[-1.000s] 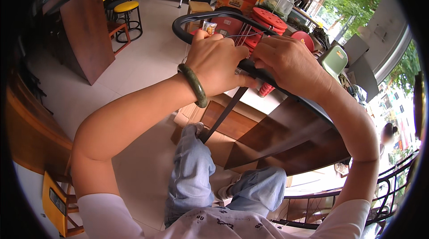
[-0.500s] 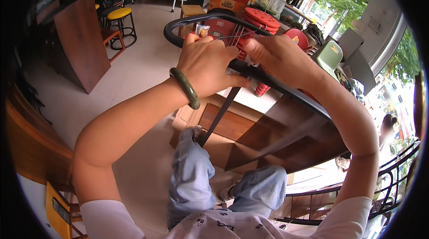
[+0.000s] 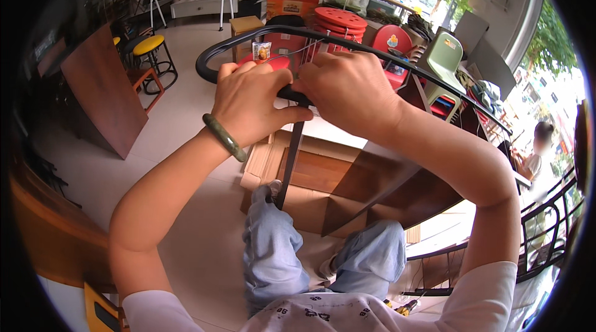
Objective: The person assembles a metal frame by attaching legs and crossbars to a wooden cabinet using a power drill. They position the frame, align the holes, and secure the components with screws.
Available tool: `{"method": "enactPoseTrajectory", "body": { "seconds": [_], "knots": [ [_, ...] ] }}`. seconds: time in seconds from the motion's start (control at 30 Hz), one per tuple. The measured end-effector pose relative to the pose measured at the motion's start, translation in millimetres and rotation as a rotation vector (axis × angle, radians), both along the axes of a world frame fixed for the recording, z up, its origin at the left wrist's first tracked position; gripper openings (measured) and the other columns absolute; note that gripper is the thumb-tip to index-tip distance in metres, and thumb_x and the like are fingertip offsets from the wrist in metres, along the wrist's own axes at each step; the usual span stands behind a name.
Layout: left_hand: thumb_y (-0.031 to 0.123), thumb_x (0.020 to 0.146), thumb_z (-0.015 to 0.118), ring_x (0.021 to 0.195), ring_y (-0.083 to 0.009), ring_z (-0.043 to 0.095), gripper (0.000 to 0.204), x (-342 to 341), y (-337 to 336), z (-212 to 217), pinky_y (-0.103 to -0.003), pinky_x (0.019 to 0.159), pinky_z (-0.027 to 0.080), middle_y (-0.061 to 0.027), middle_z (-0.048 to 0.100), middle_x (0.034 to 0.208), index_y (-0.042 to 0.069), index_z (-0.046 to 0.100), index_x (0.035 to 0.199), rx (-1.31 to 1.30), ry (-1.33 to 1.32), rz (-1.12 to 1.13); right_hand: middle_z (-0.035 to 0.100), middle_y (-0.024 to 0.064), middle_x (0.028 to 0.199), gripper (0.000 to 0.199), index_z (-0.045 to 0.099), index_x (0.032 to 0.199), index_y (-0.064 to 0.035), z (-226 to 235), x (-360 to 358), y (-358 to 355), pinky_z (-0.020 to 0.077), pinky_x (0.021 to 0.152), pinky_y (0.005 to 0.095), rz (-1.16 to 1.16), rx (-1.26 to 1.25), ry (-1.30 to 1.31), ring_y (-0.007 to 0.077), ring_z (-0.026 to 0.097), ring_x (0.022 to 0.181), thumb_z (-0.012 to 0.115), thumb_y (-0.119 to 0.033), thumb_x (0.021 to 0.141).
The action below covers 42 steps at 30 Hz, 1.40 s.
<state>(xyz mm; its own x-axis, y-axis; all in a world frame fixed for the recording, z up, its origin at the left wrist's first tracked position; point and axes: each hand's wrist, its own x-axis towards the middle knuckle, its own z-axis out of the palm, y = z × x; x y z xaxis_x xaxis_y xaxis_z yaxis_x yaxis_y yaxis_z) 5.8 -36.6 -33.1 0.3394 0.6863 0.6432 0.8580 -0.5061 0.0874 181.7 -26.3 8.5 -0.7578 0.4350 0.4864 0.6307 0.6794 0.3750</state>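
A black tubular frame (image 3: 210,66) with a rounded end lies in front of me at waist height. My left hand (image 3: 248,97), wearing a dark green bangle (image 3: 223,136), is closed on the near tube, its thumb along the underside. Right beside it, my right hand (image 3: 351,89) is curled into a fist at the same tube, fingertips close to the left forefinger. What lies inside the right fist is hidden. A thin grey wire (image 3: 304,48) runs beyond my knuckles. From the frame a black flat leg (image 3: 292,164) goes down, and a dark panel (image 3: 410,195) hangs to its right.
Open cardboard (image 3: 261,174) lies on the floor by my feet. Red stacked stools (image 3: 340,22) and a green chair (image 3: 444,59) stand beyond the frame. A brown board (image 3: 102,93) and yellow-topped stool (image 3: 149,45) are at left. Another person (image 3: 539,152) is at far right.
My right hand has turned over from a raised thumb to a closed fist against the tube. Both hands and the frame now appear further left in the picture, as the view has shifted.
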Motion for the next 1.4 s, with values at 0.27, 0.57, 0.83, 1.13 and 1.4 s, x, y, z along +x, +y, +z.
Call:
{"method": "enactPoseTrajectory", "body": {
  "seconds": [0.27, 0.57, 0.83, 1.13, 1.4],
  "knots": [
    [0.024, 0.072, 0.073, 0.085, -0.0208, 0.057, 0.023, 18, 0, 8, -0.037, 0.082, 0.035, -0.0028, 0.059, 0.087, 0.011, 0.060, 0.085, 0.062, -0.129, -0.233, 0.057, 0.0066, 0.097, 0.027, 0.060, 0.091, -0.0082, -107, 80, -101, 0.0441, 0.080, 0.0375, 0.322, 0.019, 0.315, 0.0213, 0.056, 0.092, 0.063, -0.011, 0.065],
    [0.015, 0.088, 0.060, 0.088, -0.0117, 0.057, 0.019, -2, 28, -8, -0.024, 0.083, 0.044, -0.0039, 0.065, 0.096, -0.002, 0.065, 0.097, -0.110, -0.454, -0.072, 0.060, 0.0095, 0.073, 0.011, 0.059, 0.087, -0.0013, -386, 257, -236, 0.0445, 0.061, 0.0284, -0.980, -0.412, 1.627, 0.0196, 0.060, 0.070, 0.059, -0.004, 0.076],
    [0.015, 0.092, 0.053, 0.102, -0.0163, 0.057, 0.027, -6, 33, -6, -0.028, 0.094, 0.041, -0.0104, 0.062, 0.110, -0.007, 0.060, 0.107, -0.098, -0.551, -0.031, 0.061, 0.0078, 0.079, 0.033, 0.059, 0.097, 0.0019, -630, 304, -405, 0.0468, 0.063, 0.0303, -2.119, -0.674, 2.525, 0.0186, 0.057, 0.068, 0.071, -0.018, 0.073],
    [0.021, 0.097, 0.042, 0.107, -0.0157, 0.053, 0.033, -27, 54, -6, -0.029, 0.096, 0.037, -0.0084, 0.059, 0.115, -0.003, 0.057, 0.114, -0.161, -0.317, -0.021, 0.052, 0.0102, 0.123, 0.072, 0.047, 0.127, -0.0068, -712, 368, -480, 0.0385, 0.097, 0.0363, -1.810, -0.165, 1.821, 0.0249, 0.050, 0.112, 0.076, -0.039, 0.070],
    [0.031, 0.097, 0.043, 0.106, -0.0129, 0.051, 0.036, -2, 33, -8, -0.026, 0.094, 0.036, -0.0040, 0.059, 0.112, 0.004, 0.058, 0.115, -0.055, -0.132, -0.063, 0.058, 0.0024, 0.089, 0.022, 0.060, 0.098, -0.0027, -606, 386, -438, 0.0458, 0.073, 0.0318, -1.198, 0.001, 2.428, 0.0159, 0.054, 0.078, 0.067, -0.004, 0.078]
  ]
}}
